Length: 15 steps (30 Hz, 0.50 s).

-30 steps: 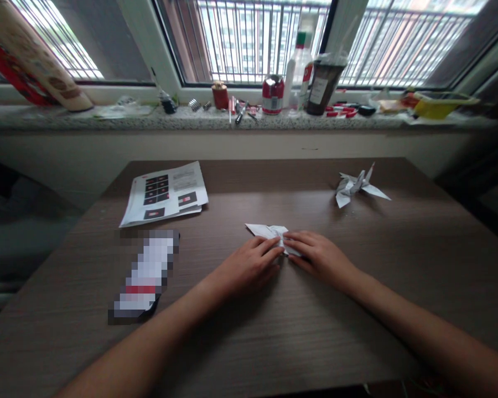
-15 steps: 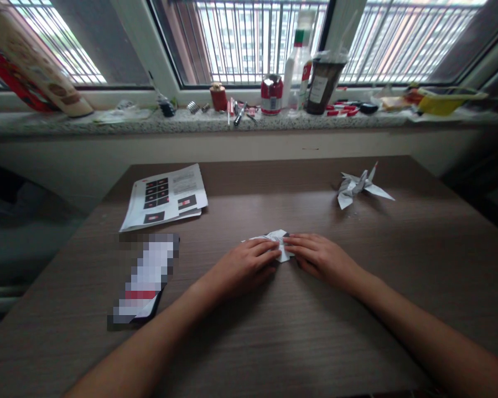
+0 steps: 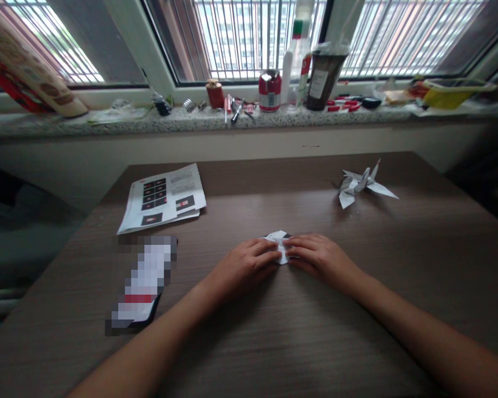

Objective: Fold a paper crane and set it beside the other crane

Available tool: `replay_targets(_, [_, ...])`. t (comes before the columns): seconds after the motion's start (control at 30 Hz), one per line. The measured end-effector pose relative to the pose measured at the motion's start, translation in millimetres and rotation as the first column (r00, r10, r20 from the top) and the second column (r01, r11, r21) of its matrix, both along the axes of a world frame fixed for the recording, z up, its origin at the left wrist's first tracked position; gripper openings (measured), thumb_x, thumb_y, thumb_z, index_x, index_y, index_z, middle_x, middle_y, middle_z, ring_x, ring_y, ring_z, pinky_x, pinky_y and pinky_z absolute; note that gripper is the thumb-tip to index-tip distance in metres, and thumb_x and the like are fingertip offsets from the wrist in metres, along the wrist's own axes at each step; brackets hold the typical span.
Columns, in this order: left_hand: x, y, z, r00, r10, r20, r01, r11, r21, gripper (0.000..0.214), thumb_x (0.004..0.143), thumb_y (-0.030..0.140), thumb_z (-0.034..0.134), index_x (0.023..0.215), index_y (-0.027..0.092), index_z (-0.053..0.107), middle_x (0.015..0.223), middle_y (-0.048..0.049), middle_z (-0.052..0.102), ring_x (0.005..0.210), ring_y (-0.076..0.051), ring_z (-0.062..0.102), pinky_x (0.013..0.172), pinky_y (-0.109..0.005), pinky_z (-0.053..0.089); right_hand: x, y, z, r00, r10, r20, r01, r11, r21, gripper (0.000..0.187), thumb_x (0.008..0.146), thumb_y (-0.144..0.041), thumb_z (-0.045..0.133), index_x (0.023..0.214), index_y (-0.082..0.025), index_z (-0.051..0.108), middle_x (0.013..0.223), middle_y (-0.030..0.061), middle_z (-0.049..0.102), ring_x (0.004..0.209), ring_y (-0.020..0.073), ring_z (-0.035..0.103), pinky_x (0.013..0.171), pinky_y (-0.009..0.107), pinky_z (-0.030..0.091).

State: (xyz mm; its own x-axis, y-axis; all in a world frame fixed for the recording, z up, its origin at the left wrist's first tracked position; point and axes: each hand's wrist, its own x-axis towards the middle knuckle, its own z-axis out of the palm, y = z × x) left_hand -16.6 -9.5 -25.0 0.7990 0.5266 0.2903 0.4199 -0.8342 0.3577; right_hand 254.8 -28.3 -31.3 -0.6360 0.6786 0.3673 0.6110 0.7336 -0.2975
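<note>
A small folded piece of printed paper lies on the brown table, its middle showing between my two hands. From the left, my left hand holds it, fingertips laid over the near left part and thumb tucked beneath. My right hand has its fingers closed over the right part, and the fingertips of both hands nearly meet. Under the fingers the paper's edges are hidden. Farther back on the right stands a folded paper crane with spread wings.
A stack of printed sheets lies at the back left, with a blurred phone nearer my left forearm. Along the window sill stand a red can, a dark drink cup, a clear bottle and small items.
Both hands have drawn slightly closer over the folded paper, covering more of its left side. The view has shifted a little; the other things stay where they were.
</note>
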Motion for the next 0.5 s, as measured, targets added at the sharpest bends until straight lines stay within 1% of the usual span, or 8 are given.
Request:
replay_targets(0.07, [0.9, 0.9, -1.3, 1.000, 0.006, 0.015, -0.006, 1.000, -0.013, 0.028, 0.105, 0.027, 0.060, 0.132, 0.022, 0.064, 0.134, -0.0098, 0.067, 0.122, -0.026, 0.064, 0.104, -0.047, 0.055, -0.2, -0.6, -0.3, 1.000, -0.001, -0.001, 0.001, 1.000, 0.005, 0.018, 0.104, -0.029, 0.061, 0.119, -0.025, 0.071, 0.133, 0.0056, 0.073, 0.120, 0.0265, 0.069, 0.098, 0.047, 0.056])
replay_targets(0.17, [2.5, 1.7, -3.1, 0.999, 0.033, 0.038, -0.032, 0.999, -0.033, 0.024, 0.103, 0.025, 0.063, 0.127, 0.022, 0.066, 0.131, -0.0089, 0.068, 0.118, -0.025, 0.065, 0.102, -0.045, 0.056, -0.2, -1.7, -1.2, 0.999, -0.011, -0.030, 0.010, 1.000, -0.027, 0.015, 0.104, -0.028, 0.061, 0.116, -0.026, 0.071, 0.133, 0.0047, 0.073, 0.120, 0.0252, 0.069, 0.099, 0.045, 0.055])
replay_targets(0.33, [4.6, 2.3, -5.6, 0.995, 0.065, 0.071, -0.062, 0.997, -0.035, 0.016, 0.105, 0.024, 0.061, 0.118, 0.022, 0.070, 0.125, -0.0077, 0.070, 0.111, -0.023, 0.067, 0.096, -0.042, 0.058, -1.4, -2.5, -2.9, 0.994, -0.043, -0.099, 0.036, 0.996, -0.081, 0.011, 0.103, -0.028, 0.064, 0.110, -0.025, 0.071, 0.130, 0.0048, 0.074, 0.119, 0.0249, 0.068, 0.099, 0.045, 0.053])
replay_targets(0.5, [7.0, 1.6, -5.2, 0.992, 0.088, 0.090, -0.083, 0.995, -0.052, 0.014, 0.104, 0.021, 0.060, 0.113, 0.021, 0.071, 0.122, -0.0081, 0.071, 0.108, -0.022, 0.067, 0.096, -0.042, 0.057, -2.8, -3.0, -3.4, 0.994, -0.046, -0.103, 0.037, 0.995, -0.089, 0.012, 0.099, -0.029, 0.069, 0.111, -0.025, 0.071, 0.130, 0.0069, 0.073, 0.120, 0.0262, 0.068, 0.098, 0.047, 0.053])
